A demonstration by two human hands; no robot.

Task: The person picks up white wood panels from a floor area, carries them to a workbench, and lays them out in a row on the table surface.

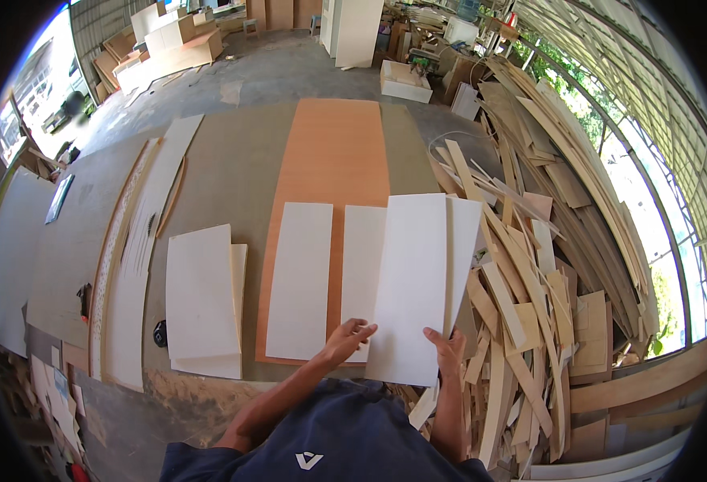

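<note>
A long white board [409, 281] is held up at an angle in front of me. My right hand [448, 350] grips its lower right edge, the thumb on the front face and the fingers hidden behind. A second white board [464, 249] shows behind its right edge; I cannot tell whether the hand holds that one too. At the lower left edge, my left hand [348, 339] has its fingers apart and partly bent, the fingertips touching or almost touching the board. Two more white boards, one on the left [299, 277] and one partly covered [361, 257], lie on an orange-brown sheet [333, 153].
A stack of white boards [201, 301] lies left of the orange-brown sheet, a black tape measure [160, 332] beside it. Farther left run long strips [148, 257] on the wide worktop [237, 161]. Wood offcuts [522, 321] pile up at the right, below leaning planks [586, 233].
</note>
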